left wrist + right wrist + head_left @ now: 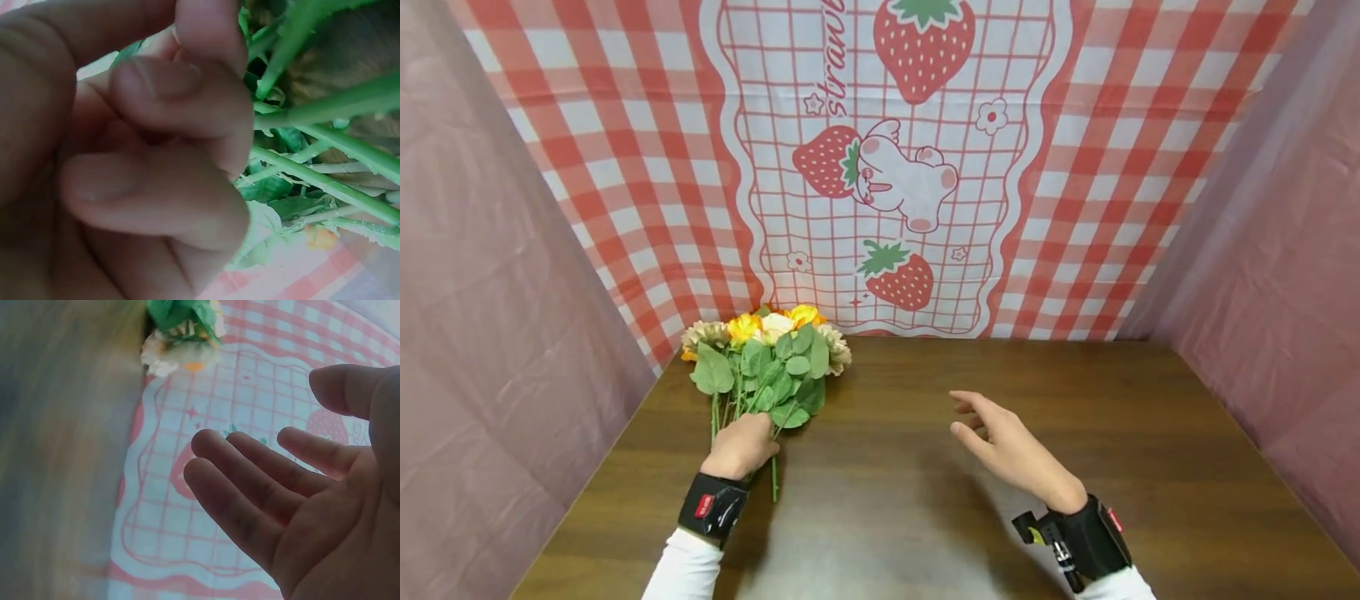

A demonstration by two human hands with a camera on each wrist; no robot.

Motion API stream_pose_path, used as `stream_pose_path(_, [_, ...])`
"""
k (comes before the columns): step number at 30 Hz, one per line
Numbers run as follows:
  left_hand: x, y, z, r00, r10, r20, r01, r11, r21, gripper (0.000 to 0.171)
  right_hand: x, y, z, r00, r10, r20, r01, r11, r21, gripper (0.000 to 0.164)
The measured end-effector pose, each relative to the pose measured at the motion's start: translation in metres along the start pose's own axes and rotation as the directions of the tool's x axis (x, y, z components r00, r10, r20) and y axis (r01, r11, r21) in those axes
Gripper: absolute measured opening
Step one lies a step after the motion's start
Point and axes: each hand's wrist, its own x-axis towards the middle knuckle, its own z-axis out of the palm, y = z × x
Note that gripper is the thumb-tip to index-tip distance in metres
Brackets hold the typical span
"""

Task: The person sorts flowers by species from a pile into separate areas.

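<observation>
At lower left, a black wristband (711,504) bears a red tag (703,506) whose pale marks are too small to read. Above it, the left hand (739,448) has its fingers curled closely round stems of the bunch of flowers (771,358); how many it holds is hidden by the hand. The flowers, yellow, orange, cream and beige, are left of centre, at the table's far edge; green leaves cover many stems. The left-wrist view shows bent fingers and stems running behind them.

Top centre, the checked cloth (880,217) carries sideways red lettering, "strawb", the rest cut off by the frame edge.

Right of centre, the right hand (1015,446) is above the table (865,517), thumb and fingers spread apart, holding nothing. Its wristband's red tag (1115,519) is unreadable at lower right.
</observation>
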Motion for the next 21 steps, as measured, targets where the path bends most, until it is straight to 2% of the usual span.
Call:
stream_pose_path(6, [-0.005, 0.002, -0.006, 0.999, 0.043, -0.019, -0.044, 0.998, -0.054, 0.033, 0.003, 0.005, 0.013, 0.999, 0.012, 0.049, -0.014, 1.0, 0.027, 0.041])
stream_pose_path(11, [-0.005, 0.006, -0.011, 0.999, 0.041, -0.02, -0.042, 0.997, -0.061, 0.038, 0.003, 0.007, 0.012, 0.999, 0.002, 0.047, -0.002, 1.0, 0.015, 0.04])
stream_pose_path(14, [-0.005, 0.006, -0.012, 0.998, 0.061, -0.019, -0.063, 0.995, -0.08, 0.04, 0.003, 0.007, 0.012, 0.998, 0.002, 0.059, -0.003, 1.0, 0.009, 0.038])
stream_pose_path(21, [-0.004, 0.007, -0.013, 0.99, 0.137, -0.018, -0.138, 0.976, -0.169, 0.033, 0.002, 0.008, 0.015, 0.995, 0.006, 0.096, -0.006, 1.0, 0.002, 0.036])
